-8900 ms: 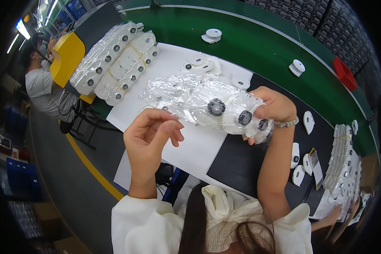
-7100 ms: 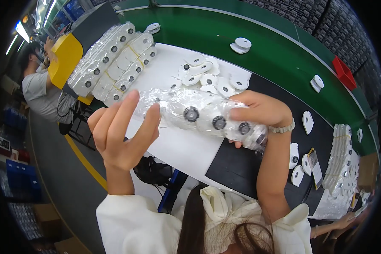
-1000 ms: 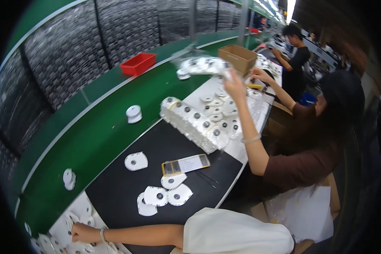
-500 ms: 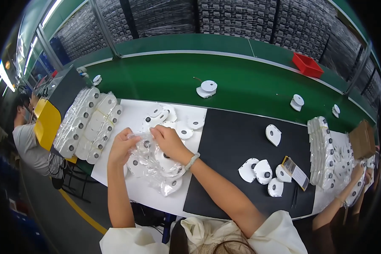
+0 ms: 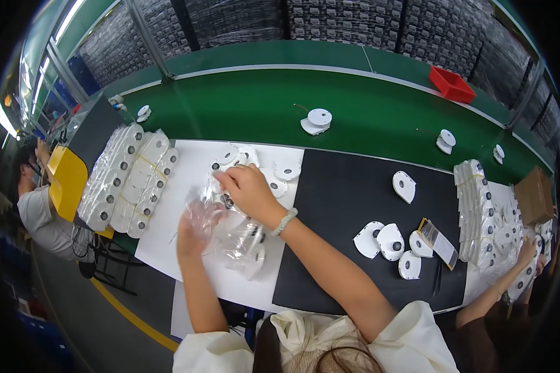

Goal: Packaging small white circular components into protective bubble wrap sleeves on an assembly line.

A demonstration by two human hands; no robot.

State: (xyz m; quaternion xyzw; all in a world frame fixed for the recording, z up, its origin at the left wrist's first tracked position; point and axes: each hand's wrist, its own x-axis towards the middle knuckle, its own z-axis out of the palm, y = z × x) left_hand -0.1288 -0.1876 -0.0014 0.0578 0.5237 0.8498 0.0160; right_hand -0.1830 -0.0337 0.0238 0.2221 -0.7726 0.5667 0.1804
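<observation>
My left hand (image 5: 194, 231), smeared by motion, is closed on a crumpled clear plastic bag (image 5: 203, 208) over the white mat. Beyond it to the right, my right hand (image 5: 250, 190) has its thumb and fingers drawn together. Whatever lies between those fingertips is hidden. Below the right hand, more clear plastic (image 5: 238, 244) covers several white rounded parts with dark round centres. Loose parts of the same kind, like this white part (image 5: 287, 169), lie on the mat just past my hands.
Stacked bagged parts (image 5: 119, 177) stand at left, others (image 5: 475, 211) at right. White parts (image 5: 390, 241), tweezers (image 5: 438, 278) and a yellow-edged card (image 5: 438, 244) lie on the black mat (image 5: 330, 205). White spool-like units (image 5: 318, 120) dot the green belt. Another person's arm (image 5: 501, 283) reaches in at right.
My left hand has pulled down and away from the right hand, drawing the plastic along. The spool-like units on the green belt have shifted slightly right.
</observation>
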